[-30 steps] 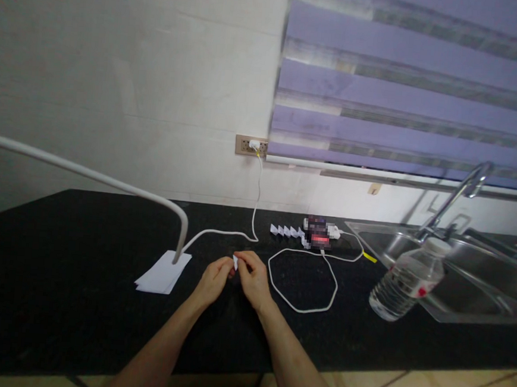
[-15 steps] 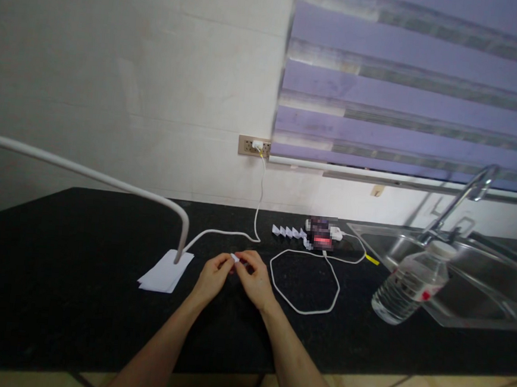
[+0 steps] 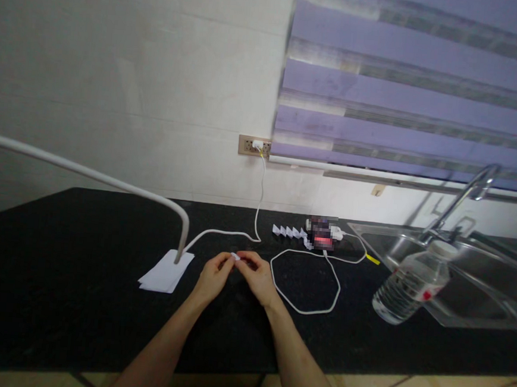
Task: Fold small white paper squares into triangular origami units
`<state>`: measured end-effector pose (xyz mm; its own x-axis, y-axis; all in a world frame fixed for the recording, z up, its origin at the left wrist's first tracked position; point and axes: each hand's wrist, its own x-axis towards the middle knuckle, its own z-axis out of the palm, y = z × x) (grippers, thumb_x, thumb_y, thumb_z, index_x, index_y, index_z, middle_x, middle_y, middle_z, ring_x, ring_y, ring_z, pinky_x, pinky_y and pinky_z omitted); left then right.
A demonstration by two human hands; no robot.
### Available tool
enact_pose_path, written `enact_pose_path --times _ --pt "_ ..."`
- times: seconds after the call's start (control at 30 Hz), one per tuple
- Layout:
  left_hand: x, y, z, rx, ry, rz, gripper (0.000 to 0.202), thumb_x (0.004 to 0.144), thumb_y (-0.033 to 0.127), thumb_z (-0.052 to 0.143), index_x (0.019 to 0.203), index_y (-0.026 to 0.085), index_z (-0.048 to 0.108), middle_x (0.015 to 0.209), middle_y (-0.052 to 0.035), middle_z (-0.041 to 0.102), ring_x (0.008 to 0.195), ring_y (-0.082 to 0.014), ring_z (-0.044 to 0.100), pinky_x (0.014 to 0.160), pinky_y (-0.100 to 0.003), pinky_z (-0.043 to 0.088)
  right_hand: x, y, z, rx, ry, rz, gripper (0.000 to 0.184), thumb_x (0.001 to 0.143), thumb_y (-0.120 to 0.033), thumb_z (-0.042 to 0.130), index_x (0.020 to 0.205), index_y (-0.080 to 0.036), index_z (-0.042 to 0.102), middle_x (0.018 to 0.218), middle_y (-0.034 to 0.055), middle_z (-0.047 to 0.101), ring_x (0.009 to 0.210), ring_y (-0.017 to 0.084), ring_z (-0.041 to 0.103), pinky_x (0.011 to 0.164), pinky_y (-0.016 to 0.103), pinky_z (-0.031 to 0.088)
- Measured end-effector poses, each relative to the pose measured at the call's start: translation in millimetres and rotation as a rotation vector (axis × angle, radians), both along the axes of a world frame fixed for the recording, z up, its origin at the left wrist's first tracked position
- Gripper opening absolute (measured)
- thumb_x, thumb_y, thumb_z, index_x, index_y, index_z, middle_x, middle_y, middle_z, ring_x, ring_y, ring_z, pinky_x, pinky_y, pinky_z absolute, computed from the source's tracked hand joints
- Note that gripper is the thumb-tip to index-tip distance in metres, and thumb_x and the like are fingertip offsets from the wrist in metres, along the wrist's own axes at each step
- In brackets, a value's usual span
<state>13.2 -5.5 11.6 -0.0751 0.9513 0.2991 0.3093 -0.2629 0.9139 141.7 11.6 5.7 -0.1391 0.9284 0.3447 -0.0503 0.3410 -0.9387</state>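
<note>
Between my fingertips is a small folded piece of white paper (image 3: 235,256), held just above the black countertop (image 3: 96,324). My left hand (image 3: 213,278) pinches its left side, and my right hand (image 3: 256,278) grips it from the right with the thumb in front. Most of the paper is covered by my fingers. A small stack of white paper sheets (image 3: 162,274) lies to the left of my hands. Beyond my right hand, several small folded paper pieces (image 3: 289,232) stand in a row beside a phone (image 3: 322,234) whose picture is blurred out.
A white cable (image 3: 301,312) loops on the counter right of my hands. A thick white cord (image 3: 107,180) crosses in from the left to the paper stack. Farther right stand a water bottle (image 3: 406,285) and a steel sink (image 3: 454,322) with a faucet (image 3: 459,200).
My fingers have shifted slightly around the small folded paper, and the right thumb has moved a little up and left. Everything else stays where it was.
</note>
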Motion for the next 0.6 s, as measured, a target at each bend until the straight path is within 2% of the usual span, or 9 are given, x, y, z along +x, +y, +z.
enact_pose_path --times 0.1,0.27,0.43,0.6 --pt "3 -2 1.9 0.033 0.022 0.027 0.025 0.074 0.037 0.049 0.081 0.017 0.063 0.076 -0.0017 0.064 0.072 -0.0159 0.058 0.070 -0.026 0.043 0 1 -0.7 -0.085 0.034 0.002 0.024 0.065 -0.025 0.066 0.086 -0.015 0.067 0.080 0.0031 0.064 0.072 0.014 0.058 0.070 0.026 0.046" --pt "4 -2 2.0 0.061 0.052 0.070 0.022 0.072 0.034 0.052 0.083 0.018 0.062 0.074 -0.0013 0.062 0.068 -0.0147 0.056 0.066 -0.025 0.043 -2 3 -4.5 -0.207 0.105 0.024 0.028 0.061 -0.026 0.069 0.086 -0.014 0.066 0.073 0.0028 0.066 0.068 0.015 0.060 0.071 0.028 0.047" --pt "2 0 -2.0 0.079 0.067 0.062 0.021 0.072 0.033 0.053 0.083 0.017 0.062 0.073 -0.0010 0.062 0.065 -0.0138 0.055 0.063 -0.024 0.043 -1 4 -5.5 -0.231 0.137 0.054 0.028 0.060 -0.028 0.069 0.084 -0.014 0.067 0.078 0.0051 0.068 0.074 0.017 0.062 0.074 0.030 0.047" --pt "2 3 -8.3 0.041 -0.019 0.006 0.022 0.074 0.034 0.051 0.086 0.018 0.060 0.075 -0.0014 0.064 0.067 -0.0146 0.059 0.066 -0.025 0.045 -1 3 -2.8 -0.222 0.083 0.007 0.021 0.065 -0.024 0.061 0.082 -0.014 0.068 0.076 0.0044 0.068 0.070 0.016 0.062 0.065 0.027 0.047"
